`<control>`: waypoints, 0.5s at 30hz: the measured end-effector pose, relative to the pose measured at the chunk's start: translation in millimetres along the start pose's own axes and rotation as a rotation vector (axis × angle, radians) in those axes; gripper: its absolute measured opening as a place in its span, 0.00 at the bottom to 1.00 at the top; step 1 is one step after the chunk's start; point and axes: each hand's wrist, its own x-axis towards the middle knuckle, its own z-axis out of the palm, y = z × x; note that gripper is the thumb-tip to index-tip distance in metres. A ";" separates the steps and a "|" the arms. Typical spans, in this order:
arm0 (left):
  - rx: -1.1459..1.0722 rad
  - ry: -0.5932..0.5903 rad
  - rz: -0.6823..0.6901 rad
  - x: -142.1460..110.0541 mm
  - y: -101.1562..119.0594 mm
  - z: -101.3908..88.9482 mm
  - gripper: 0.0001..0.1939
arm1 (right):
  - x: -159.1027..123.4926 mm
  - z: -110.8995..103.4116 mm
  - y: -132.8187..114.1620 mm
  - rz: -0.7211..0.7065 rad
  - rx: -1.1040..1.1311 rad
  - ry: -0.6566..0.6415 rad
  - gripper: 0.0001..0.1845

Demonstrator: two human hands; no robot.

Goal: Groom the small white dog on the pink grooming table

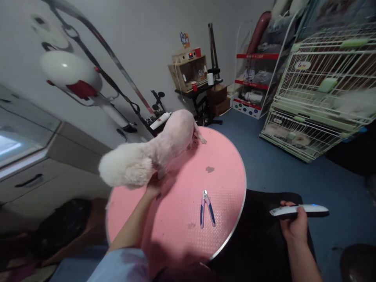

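A white dog point(173, 135), its body clipped short and its head and ears fluffy, stands on a round pink grooming table point(226, 168). My left hand point(154, 186) reaches under the dog's head and is closed at its front leg; the fingers are partly hidden by the ear fur and leg. Well out to the right, beyond the table's rim, my right hand point(295, 225) grips a white and black hair clipper point(305, 210) with a blue light on it. Nail clippers point(207, 207) with pink and blue handles lie on the tabletop with the handles spread.
Stacked wire cages point(320, 90) with white animals inside stand at the right. A white shelf rack point(255, 82) with red strips is at the back. On the left hangs a white and red dryer point(73, 74) on an arm. A tuft of fur point(209, 169) lies on the table.
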 end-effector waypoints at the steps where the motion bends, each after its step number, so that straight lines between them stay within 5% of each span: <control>1: 0.055 0.043 0.001 -5.5 -2.9 -3.1 0.12 | -3.0 -2.1 0.6 0.022 0.004 -0.024 0.18; 6: 0.089 0.458 0.136 -45.0 -12.9 19.4 0.11 | -22.3 -8.9 -0.9 0.192 0.015 -0.156 0.23; 8: -0.033 0.316 0.238 -44.5 -2.1 45.7 0.11 | -25.6 -9.1 -1.9 0.209 0.000 -0.167 0.24; 10: -0.172 0.054 0.306 -19.8 21.7 78.2 0.11 | -26.9 -8.0 -1.6 0.200 -0.027 -0.191 0.24; 15: -0.479 0.038 0.134 101.7 96.9 154.6 0.29 | -32.5 -0.9 0.0 0.130 -0.121 -0.196 0.20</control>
